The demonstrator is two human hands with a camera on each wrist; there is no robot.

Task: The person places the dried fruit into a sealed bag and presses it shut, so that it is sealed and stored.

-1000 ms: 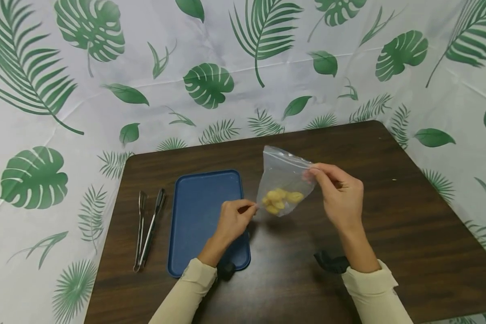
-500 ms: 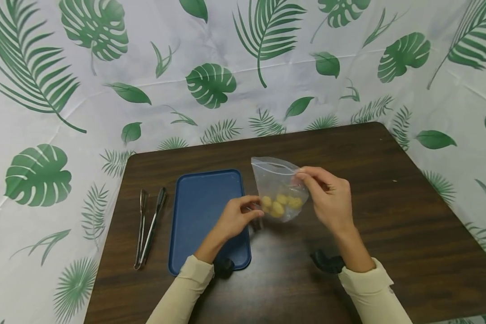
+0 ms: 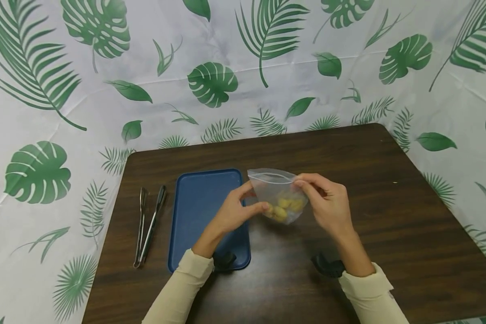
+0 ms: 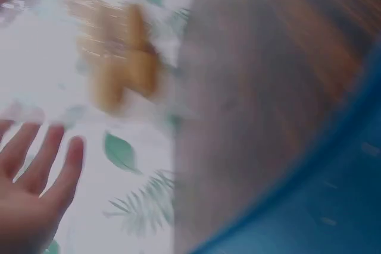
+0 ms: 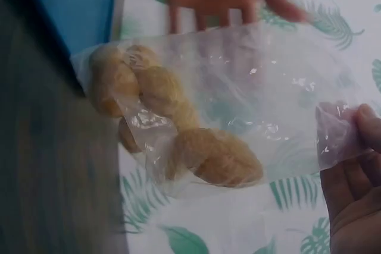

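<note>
In the head view a clear zip-top bag (image 3: 273, 184) hangs above the table. Small yellow potatoes (image 3: 283, 208) lie bunched in its bottom, as the right wrist view also shows. My right hand (image 3: 328, 200) pinches the bag's upper right corner between thumb and fingers. At the bag's left side is my left hand (image 3: 235, 209), thumb apart from the fingers. Some of those fingers are hidden behind the plastic in the head view. The left wrist view shows this hand (image 4: 38, 176) with fingers spread, apart from the blurred potatoes (image 4: 125, 57).
A blue tray (image 3: 204, 216) lies on the dark wooden table (image 3: 389, 225), left of the bag and under my left forearm. Metal tongs (image 3: 149, 229) lie further left. A leaf-print cloth (image 3: 158, 112) hangs behind the table.
My left hand has let go of the bag's lower left corner and spread its fingers beside the bag. The bag and right hand have moved left and slightly down.
</note>
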